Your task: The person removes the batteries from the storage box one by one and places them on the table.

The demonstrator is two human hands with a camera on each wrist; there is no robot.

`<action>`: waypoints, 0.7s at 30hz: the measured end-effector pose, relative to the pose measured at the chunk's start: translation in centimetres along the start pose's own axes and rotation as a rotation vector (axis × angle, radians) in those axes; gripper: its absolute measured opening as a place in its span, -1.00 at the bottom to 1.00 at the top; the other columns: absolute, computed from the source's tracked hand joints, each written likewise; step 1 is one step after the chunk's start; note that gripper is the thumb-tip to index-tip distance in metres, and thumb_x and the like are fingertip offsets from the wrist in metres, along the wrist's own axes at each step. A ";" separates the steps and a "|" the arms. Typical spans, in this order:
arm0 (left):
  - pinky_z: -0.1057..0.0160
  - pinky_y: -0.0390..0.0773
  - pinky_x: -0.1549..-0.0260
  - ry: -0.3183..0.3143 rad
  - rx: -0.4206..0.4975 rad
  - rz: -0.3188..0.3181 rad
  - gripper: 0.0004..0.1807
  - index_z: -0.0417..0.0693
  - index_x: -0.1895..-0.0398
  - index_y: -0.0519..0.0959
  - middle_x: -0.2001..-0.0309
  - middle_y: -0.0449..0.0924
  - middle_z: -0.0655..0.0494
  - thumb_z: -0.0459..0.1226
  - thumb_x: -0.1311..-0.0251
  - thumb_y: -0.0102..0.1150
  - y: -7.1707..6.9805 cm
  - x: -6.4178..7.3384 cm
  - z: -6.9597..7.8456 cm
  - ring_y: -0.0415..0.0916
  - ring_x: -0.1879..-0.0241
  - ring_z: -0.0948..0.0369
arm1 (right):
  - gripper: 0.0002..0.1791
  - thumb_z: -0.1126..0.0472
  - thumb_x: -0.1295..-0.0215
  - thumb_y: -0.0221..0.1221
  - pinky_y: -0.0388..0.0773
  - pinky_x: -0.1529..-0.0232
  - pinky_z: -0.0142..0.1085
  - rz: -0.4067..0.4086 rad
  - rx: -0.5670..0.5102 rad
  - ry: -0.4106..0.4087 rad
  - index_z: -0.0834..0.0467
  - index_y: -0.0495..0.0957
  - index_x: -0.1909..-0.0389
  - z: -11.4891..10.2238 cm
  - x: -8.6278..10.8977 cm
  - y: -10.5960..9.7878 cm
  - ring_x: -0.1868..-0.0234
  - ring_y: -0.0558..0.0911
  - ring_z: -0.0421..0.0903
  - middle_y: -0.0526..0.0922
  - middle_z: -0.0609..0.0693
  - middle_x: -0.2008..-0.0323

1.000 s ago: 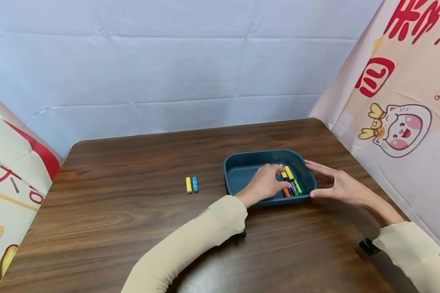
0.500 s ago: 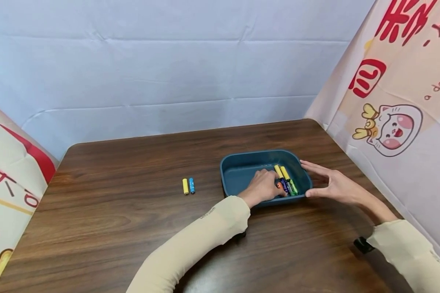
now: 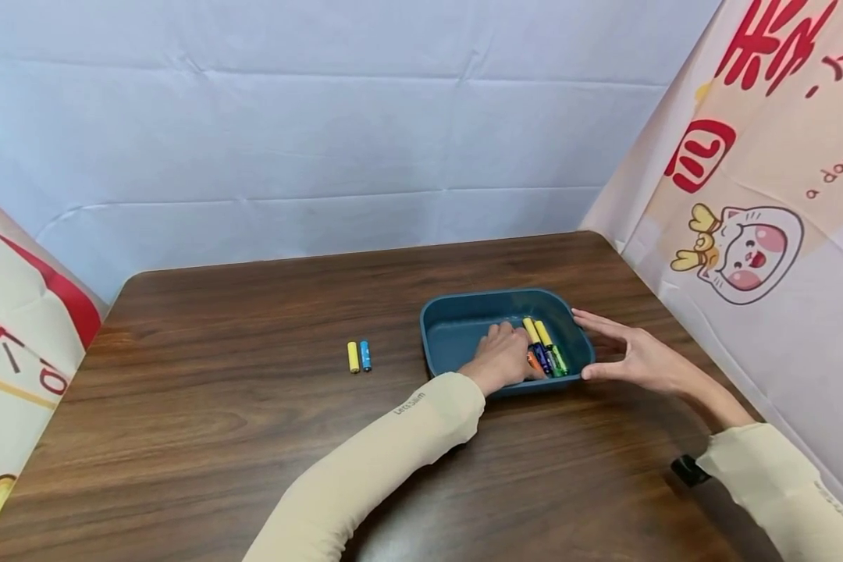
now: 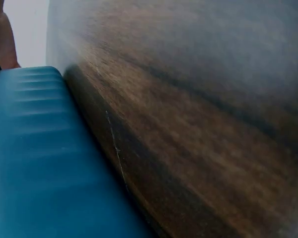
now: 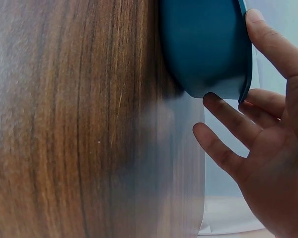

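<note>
Left hand (image 3: 500, 358) rests curled on five batteries (image 3: 544, 356) inside one tray (image 3: 457, 312); grip unclear. Right hand (image 3: 639, 361), fingers spread, steadies the tray. Two batteries (image 3: 359, 356) lie well to the left hand's left.

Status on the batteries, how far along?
Done: two batteries lie side by side on the table. In hand: left hand is in the tray at the rest; right hand steadies its rim. Left: several in the tray.

This looks like a small recording booth made for the purpose, not a lived-in room. A brown wood-grain worktop (image 3: 253, 406) is closed in by a creased pale sheet (image 3: 323, 140) behind and cartoon-printed cloths (image 3: 759, 195) hung at both sides.
</note>
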State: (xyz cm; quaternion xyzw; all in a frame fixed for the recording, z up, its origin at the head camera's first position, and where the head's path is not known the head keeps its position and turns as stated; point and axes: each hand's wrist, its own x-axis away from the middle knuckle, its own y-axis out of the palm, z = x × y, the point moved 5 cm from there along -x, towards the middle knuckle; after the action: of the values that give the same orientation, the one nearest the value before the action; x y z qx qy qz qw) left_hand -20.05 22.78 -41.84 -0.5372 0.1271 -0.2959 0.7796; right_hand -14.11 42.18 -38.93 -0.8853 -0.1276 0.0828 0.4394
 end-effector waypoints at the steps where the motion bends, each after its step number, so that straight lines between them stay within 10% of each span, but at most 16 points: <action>1: 0.25 0.44 -0.04 0.003 -0.007 0.005 -0.35 0.14 -0.26 0.61 0.01 0.48 0.15 0.19 -0.16 0.44 0.0 0.0 0.0 0.33 0.08 0.20 | -0.01 0.13 -0.26 0.47 0.53 -0.07 -0.41 0.000 0.003 0.002 0.14 0.16 -0.62 0.0 0.0 0.0 -0.25 0.57 0.20 0.29 0.23 -0.51; 11: 0.28 0.45 -0.02 0.010 0.005 0.031 -0.42 0.15 -0.23 0.64 -0.04 0.51 0.16 0.12 -0.20 0.46 -0.1 -0.1 -0.1 0.35 0.08 0.20 | -0.02 0.14 -0.26 0.47 0.63 -0.08 -0.19 0.007 -0.008 -0.007 0.15 0.17 -0.61 -0.2 0.0 0.1 -0.24 0.58 0.24 0.28 0.25 -0.51; 21: 0.31 0.46 -0.08 0.018 0.079 0.035 -0.47 0.08 -0.25 0.64 -0.14 0.54 0.13 -0.04 -0.24 0.48 0.0 -0.3 -0.2 0.42 -0.04 0.17 | -0.03 0.17 -0.28 0.46 0.50 -0.06 -0.47 -0.005 -0.033 -0.004 0.18 0.15 -0.61 -0.1 0.1 0.1 -0.23 0.59 0.23 0.27 0.26 -0.52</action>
State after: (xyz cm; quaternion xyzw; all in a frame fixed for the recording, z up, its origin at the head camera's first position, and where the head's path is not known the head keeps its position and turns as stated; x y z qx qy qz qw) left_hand -20.39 22.78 -41.97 -0.5010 0.1317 -0.2919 0.8040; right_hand -14.02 42.11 -38.95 -0.8919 -0.1322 0.0812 0.4247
